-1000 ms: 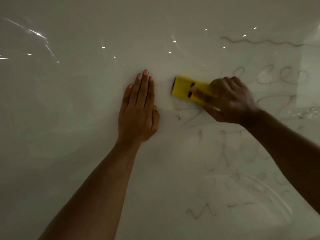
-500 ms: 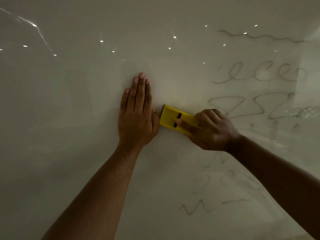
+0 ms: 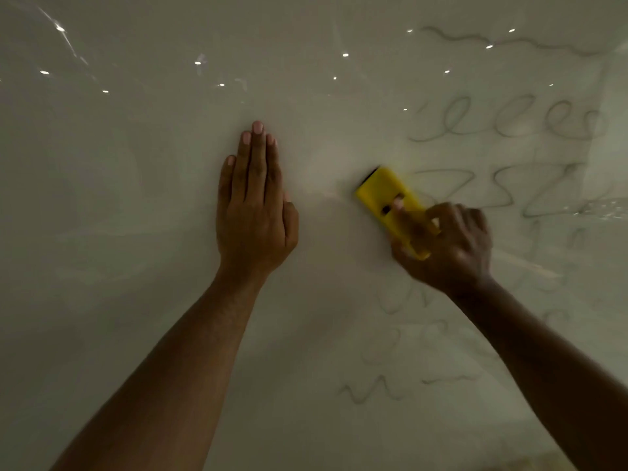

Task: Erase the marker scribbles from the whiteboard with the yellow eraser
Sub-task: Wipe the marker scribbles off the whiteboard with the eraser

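The whiteboard (image 3: 136,232) fills the whole view. My right hand (image 3: 448,246) grips the yellow eraser (image 3: 380,192) and presses it flat on the board; the eraser tilts up to the left and is blurred. My left hand (image 3: 255,205) lies flat on the board with its fingers together, a short gap to the left of the eraser. Dark marker scribbles (image 3: 509,120) run in rows right of the eraser: a wavy line at the top, loops, zigzags. Fainter smeared marks (image 3: 384,348) sit below my right hand, with a small zigzag (image 3: 370,390) lowest.
Small bright light reflections (image 3: 197,62) dot the upper board. The left half of the board carries no marks. A pale reflected patch (image 3: 611,147) shows at the right edge.
My right hand swept the eraser down from the upper middle until it met my left hand, then pulled it back to the right. My left hand stayed flat in place.
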Demonstrator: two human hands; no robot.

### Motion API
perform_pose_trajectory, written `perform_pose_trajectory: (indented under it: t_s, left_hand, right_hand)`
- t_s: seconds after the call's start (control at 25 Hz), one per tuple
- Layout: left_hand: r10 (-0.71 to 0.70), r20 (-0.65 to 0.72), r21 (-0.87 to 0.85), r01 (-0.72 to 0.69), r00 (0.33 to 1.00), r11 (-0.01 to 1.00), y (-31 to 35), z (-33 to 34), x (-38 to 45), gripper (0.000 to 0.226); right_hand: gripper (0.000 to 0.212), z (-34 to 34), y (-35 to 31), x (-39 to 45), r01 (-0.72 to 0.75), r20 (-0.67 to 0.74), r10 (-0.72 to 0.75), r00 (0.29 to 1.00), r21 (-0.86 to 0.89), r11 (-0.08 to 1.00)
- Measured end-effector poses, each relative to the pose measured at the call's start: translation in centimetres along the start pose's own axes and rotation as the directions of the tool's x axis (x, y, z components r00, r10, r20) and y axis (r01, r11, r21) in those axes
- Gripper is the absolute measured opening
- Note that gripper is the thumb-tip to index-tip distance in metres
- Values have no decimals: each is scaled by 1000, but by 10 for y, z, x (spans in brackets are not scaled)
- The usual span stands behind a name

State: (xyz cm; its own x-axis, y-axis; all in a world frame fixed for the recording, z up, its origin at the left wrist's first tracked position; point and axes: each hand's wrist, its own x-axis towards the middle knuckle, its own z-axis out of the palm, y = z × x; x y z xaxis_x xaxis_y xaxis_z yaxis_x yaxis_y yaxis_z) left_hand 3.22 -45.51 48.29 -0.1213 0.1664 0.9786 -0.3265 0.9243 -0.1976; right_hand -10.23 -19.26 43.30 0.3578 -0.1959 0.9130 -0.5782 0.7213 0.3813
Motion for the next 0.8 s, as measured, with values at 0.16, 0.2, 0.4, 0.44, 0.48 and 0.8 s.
perform_pose_trajectory:
  t_s: [0.16, 0.2, 0.4, 0.44, 0.48, 0.8]
  left_hand:
    - [-56, 14, -23, 56, 998, 998, 15, 1, -11, 69]
    - [-54, 23, -33, 55, 998, 998, 21, 3, -18, 68]
    - [52, 80, -84, -45, 995, 995, 41, 8, -58, 66]
    - [68, 91, -95, -59, 994, 994, 44, 9, -65, 65]
    - [75, 97, -106, -65, 992, 992, 46, 10, -70, 65]
    - [54, 80, -118, -44, 995, 992, 52, 15, -81, 65]
  right_hand:
    - [57, 5, -46, -15, -404, -25, 405, 914, 47, 914]
    - [56, 2, -66, -30, -367, 7, 369, 929, 117, 923]
    - [62, -27, -120, -104, -146, 199, 108, 974, 185, 972]
    - [61, -25, -113, -98, -160, 196, 131, 972, 141, 977]
    - [59, -19, -103, -85, -236, 180, 220, 959, 73, 969]
    - [62, -14, -94, -86, -396, 176, 370, 912, 142, 907]
